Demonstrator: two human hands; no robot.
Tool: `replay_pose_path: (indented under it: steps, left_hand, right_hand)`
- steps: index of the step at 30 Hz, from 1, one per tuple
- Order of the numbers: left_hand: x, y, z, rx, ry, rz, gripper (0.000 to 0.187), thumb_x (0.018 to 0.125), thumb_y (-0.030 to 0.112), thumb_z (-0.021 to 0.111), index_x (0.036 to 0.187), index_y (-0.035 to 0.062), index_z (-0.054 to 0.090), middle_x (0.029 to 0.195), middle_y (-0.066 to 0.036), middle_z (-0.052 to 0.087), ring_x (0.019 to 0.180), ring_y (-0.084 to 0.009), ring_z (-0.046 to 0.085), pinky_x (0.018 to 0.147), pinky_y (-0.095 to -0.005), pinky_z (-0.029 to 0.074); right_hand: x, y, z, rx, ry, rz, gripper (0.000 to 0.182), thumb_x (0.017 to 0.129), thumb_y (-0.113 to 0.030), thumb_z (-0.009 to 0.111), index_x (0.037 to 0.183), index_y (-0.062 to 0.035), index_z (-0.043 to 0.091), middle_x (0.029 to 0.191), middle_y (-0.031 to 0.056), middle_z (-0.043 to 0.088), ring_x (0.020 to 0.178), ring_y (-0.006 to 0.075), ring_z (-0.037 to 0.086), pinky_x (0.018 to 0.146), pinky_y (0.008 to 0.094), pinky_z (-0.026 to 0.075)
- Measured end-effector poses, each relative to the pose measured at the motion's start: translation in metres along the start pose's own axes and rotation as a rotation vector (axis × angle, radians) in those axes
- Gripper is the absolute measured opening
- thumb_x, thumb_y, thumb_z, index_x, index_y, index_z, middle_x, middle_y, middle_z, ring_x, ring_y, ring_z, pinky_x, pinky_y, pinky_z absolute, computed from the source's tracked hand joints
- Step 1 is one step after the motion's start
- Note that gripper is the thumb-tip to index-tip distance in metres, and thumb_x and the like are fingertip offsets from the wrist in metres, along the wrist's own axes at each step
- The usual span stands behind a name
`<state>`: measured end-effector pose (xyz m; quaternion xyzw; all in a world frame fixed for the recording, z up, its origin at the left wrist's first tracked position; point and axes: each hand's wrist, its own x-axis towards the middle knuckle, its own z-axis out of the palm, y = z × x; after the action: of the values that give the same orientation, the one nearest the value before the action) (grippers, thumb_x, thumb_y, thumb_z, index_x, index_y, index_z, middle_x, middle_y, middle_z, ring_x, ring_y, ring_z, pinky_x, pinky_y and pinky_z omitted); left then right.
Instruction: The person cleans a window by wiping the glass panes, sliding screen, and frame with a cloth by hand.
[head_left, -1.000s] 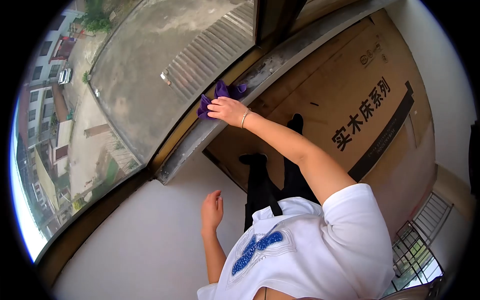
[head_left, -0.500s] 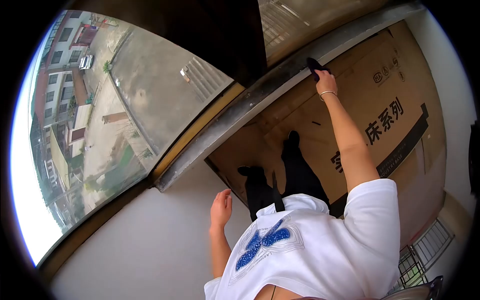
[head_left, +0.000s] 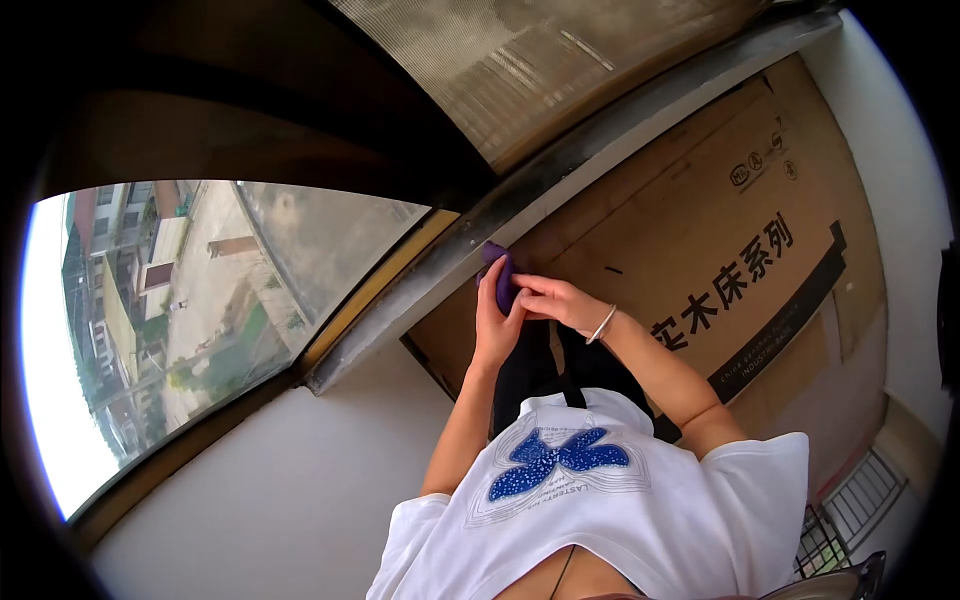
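A crumpled purple cloth (head_left: 506, 283) is between my two hands, in front of the window ledge. My left hand (head_left: 494, 318) holds it from the near left side, fingers pointing up along it. My right hand (head_left: 555, 302), with a bracelet on the wrist, pinches the cloth's right side. The hands almost touch each other. Just beyond the cloth runs the grey sill (head_left: 440, 262), dusty and spotted.
A large brown cardboard sheet (head_left: 620, 235) with black printing lies beyond my hands on the right. The open window frame (head_left: 370, 275) shows a yard outside at the left. A white wall (head_left: 290, 470) is below the sill. A barred window (head_left: 862, 495) is at lower right.
My right hand has come back from the upper right with the dark cloth. My left hand has risen to meet it and now holds the cloth too. The window panel's position in view has shifted.
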<state>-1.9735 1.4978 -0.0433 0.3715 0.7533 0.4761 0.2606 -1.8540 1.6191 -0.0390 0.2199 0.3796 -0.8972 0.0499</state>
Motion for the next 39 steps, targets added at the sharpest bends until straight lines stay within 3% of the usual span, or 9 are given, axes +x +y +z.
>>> replay_pose_path:
  steps: [6,14,18,26,28,32,34,36,39]
  left_hand:
    - [0.05,-0.094,-0.051,-0.493,0.497,-0.567,0.035,0.094,0.016,0.06,0.125,0.0014,0.056,0.113,-0.007,0.064,0.101,-0.016,0.061,0.089,-0.0297,0.049]
    - [0.13,-0.163,-0.041,0.447,0.603,-0.816,0.051,0.088,0.014,0.061,0.135,-0.0002,0.046,0.14,-0.02,0.044,0.118,-0.0397,0.052,0.098,-0.0445,0.045]
    - [0.124,-0.15,0.019,0.498,0.437,-0.422,0.055,0.083,0.003,0.06,0.135,0.0008,0.043,0.144,-0.025,0.036,0.123,-0.0424,0.048,0.099,-0.0461,0.045]
    - [0.095,-0.144,-0.006,0.591,0.229,-0.135,0.042,0.081,0.004,0.057,0.122,0.0064,0.06,0.136,-0.014,0.05,0.116,-0.0379,0.053,0.095,-0.0445,0.047]
    - [0.072,-0.145,-0.023,0.647,-0.375,-0.202,0.033,0.081,0.008,0.055,0.111,0.0115,0.068,0.126,-0.012,0.059,0.111,-0.0355,0.057,0.092,-0.0441,0.048]
    - [0.014,-0.142,-0.046,-0.46,0.537,-0.818,0.026,0.09,0.019,0.054,0.104,0.0031,0.069,0.099,-0.015,0.07,0.092,-0.0288,0.067,0.084,-0.0386,0.051]
    - [0.002,-0.142,-0.069,-0.381,0.659,-0.79,0.033,0.093,0.024,0.054,0.108,-0.0029,0.065,0.094,-0.013,0.07,0.087,-0.0232,0.067,0.078,-0.0364,0.052]
    - [-0.006,-0.141,-0.092,0.237,0.193,-0.734,0.036,0.095,0.027,0.054,0.113,-0.0028,0.063,0.093,-0.01,0.068,0.084,-0.0182,0.065,0.076,-0.033,0.052]
    - [0.004,-0.049,-0.09,-0.42,0.394,-0.716,0.038,0.098,0.031,0.052,0.117,-0.0003,0.061,0.102,-0.006,0.066,0.09,-0.0147,0.062,0.082,-0.0293,0.048]
  right_hand:
    - [-0.017,0.009,-0.002,-0.629,0.493,-0.278,0.022,0.095,-0.016,0.056,0.112,-0.0056,0.064,0.116,0.0081,0.06,0.097,0.0173,0.062,0.084,0.0294,0.05]
    - [-0.123,0.016,-0.051,-0.574,0.896,-0.057,0.021,0.098,-0.015,0.051,0.109,-0.0016,0.063,0.099,0.0074,0.067,0.09,0.0144,0.063,0.081,0.0275,0.051]
    - [-0.13,0.022,-0.045,-0.464,0.975,-0.073,0.022,0.1,-0.015,0.05,0.11,-0.0007,0.063,0.1,0.007,0.067,0.091,0.0136,0.063,0.083,0.0272,0.05]
    - [-0.114,0.005,-0.062,-0.56,0.676,-0.017,0.023,0.1,-0.015,0.049,0.111,-0.0001,0.063,0.099,0.0078,0.067,0.091,0.0143,0.064,0.084,0.0275,0.051]
    - [-0.107,-0.018,-0.072,-0.654,0.603,-0.011,0.023,0.1,-0.014,0.049,0.111,-0.0001,0.063,0.099,0.0078,0.067,0.09,0.0143,0.064,0.084,0.0274,0.051]
    - [-0.104,-0.058,-0.09,-0.723,0.547,-0.109,0.023,0.1,-0.014,0.049,0.11,0.0001,0.063,0.098,0.0075,0.068,0.089,0.0136,0.064,0.083,0.0269,0.051]
    - [-0.098,-0.072,-0.107,-0.69,0.527,-0.112,0.022,0.1,-0.014,0.049,0.109,0.0001,0.063,0.098,0.0073,0.068,0.089,0.0134,0.064,0.082,0.0268,0.051]
    - [-0.09,-0.082,-0.118,-0.777,0.468,-0.058,0.022,0.1,-0.014,0.049,0.11,-0.0002,0.063,0.098,0.0068,0.068,0.088,0.013,0.064,0.082,0.0265,0.051]
    - [-0.077,-0.101,-0.115,-0.738,0.332,-0.037,0.021,0.1,-0.013,0.05,0.11,-0.0009,0.063,0.098,0.006,0.067,0.089,0.0126,0.063,0.082,0.027,0.051]
